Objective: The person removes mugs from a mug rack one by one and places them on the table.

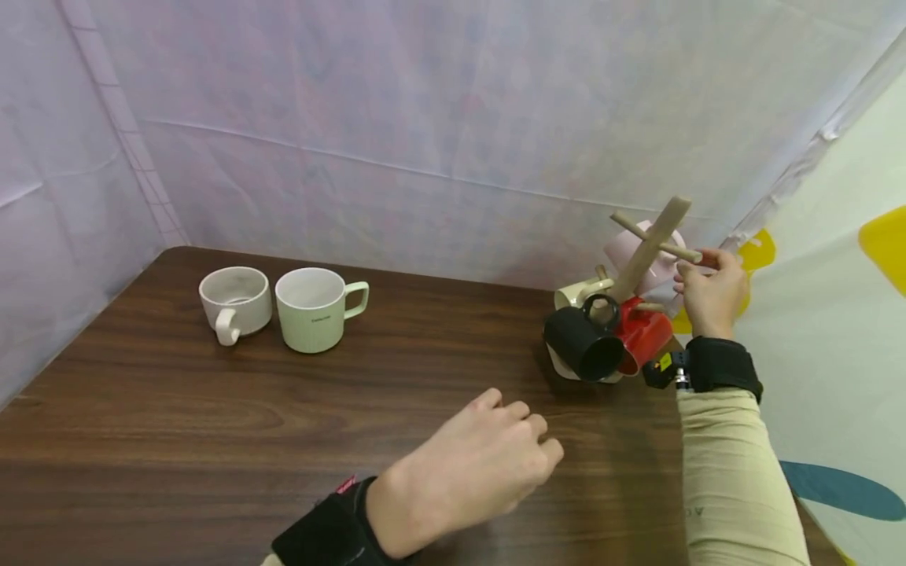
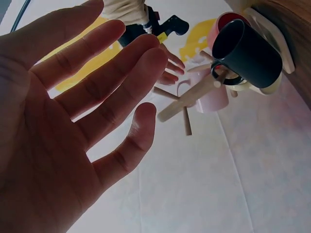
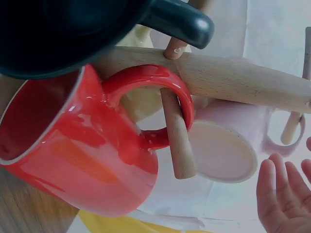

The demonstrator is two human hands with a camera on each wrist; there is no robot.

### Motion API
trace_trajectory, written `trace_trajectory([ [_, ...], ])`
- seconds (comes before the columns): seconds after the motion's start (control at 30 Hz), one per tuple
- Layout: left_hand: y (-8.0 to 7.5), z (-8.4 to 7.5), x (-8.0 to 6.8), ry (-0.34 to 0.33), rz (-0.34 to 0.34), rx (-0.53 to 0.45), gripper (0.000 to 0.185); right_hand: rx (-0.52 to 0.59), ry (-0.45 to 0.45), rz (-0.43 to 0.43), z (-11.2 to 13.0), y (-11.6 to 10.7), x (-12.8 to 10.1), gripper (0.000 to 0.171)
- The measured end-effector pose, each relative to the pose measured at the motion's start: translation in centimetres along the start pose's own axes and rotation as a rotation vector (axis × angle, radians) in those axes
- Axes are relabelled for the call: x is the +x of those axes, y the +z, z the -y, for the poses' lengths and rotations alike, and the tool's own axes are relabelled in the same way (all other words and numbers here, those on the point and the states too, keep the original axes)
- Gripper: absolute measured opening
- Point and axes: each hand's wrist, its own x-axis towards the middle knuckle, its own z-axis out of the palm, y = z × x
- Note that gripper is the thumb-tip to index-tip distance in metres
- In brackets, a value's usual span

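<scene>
A wooden mug tree (image 1: pixel 646 255) carries a pink mug (image 1: pixel 624 251), a black mug (image 1: pixel 579 344), a red mug (image 1: pixel 650 339) and a cream mug (image 1: pixel 572 295). Beside the pink mug is my right hand (image 1: pixel 713 297), near the end of an upper peg. The right wrist view shows the pink mug's handle (image 3: pixel 286 148) around that peg, with loosely extended fingers (image 3: pixel 284 189) just below it; whether they touch it I cannot tell. My left hand (image 1: pixel 470 464) hovers over the table with fingers spread and relaxed, holding nothing (image 2: pixel 63 126).
On the left of the brown table (image 1: pixel 283 424) stand a white mug (image 1: pixel 244 303) and a pale green mug (image 1: pixel 311 314). White cloth (image 1: pixel 425 141) hangs behind the table, and a patterned sheet (image 1: pixel 835 314) is close on the right.
</scene>
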Motion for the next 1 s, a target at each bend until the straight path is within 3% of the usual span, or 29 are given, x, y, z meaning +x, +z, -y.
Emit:
trace_trajectory([
  [0.07,0.1,-0.1,0.0,0.001,-0.004,-0.001,0.007,0.001,0.009,0.009,0.0,0.2,0.5,0.038],
  [0.17,0.3,-0.2,0.1,0.006,0.004,-0.004,0.006,0.001,0.016,0.022,0.1,0.4,0.8,0.043],
  [0.37,0.6,-0.4,0.2,0.015,0.020,0.013,0.006,0.071,0.018,0.085,0.2,1.2,1.1,0.040],
  [0.67,0.8,-0.4,0.3,0.021,-0.020,0.024,0.009,0.099,0.019,0.175,0.3,0.8,2.2,0.043],
  [0.8,0.8,-0.4,0.3,0.023,-0.018,0.023,0.008,0.230,0.088,0.201,0.2,0.6,2.7,0.037],
  [1.0,0.8,-0.4,0.3,0.021,0.024,0.024,0.005,0.271,0.084,0.225,0.2,0.9,2.9,0.014],
])
